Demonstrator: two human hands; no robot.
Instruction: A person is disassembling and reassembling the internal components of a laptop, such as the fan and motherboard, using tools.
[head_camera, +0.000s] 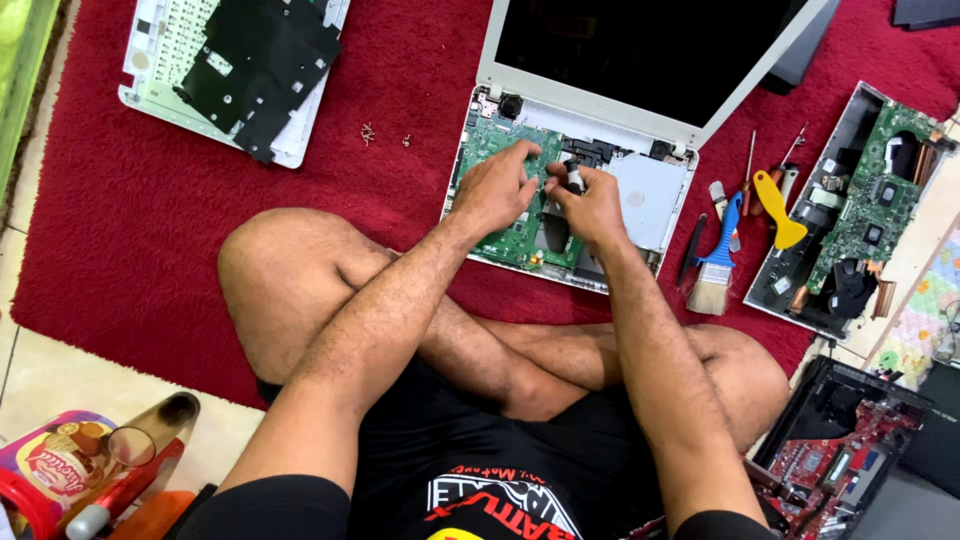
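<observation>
The person is sitting cross-legged on a red rug (150, 220), working over an opened white laptop (580, 150) lying just beyond the knees. The left hand (497, 187) is pressing curled fingertips onto its green circuit board (490, 140). The right hand (590, 205) is pinching a small dark part (573, 178) at the laptop's middle. A paintbrush (715, 270) and screwdrivers (760, 180) are lying just right of the laptop.

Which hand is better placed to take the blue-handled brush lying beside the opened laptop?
Probably the right hand: the brush lies on that side of the laptop. The left hand would need to cross over.
</observation>
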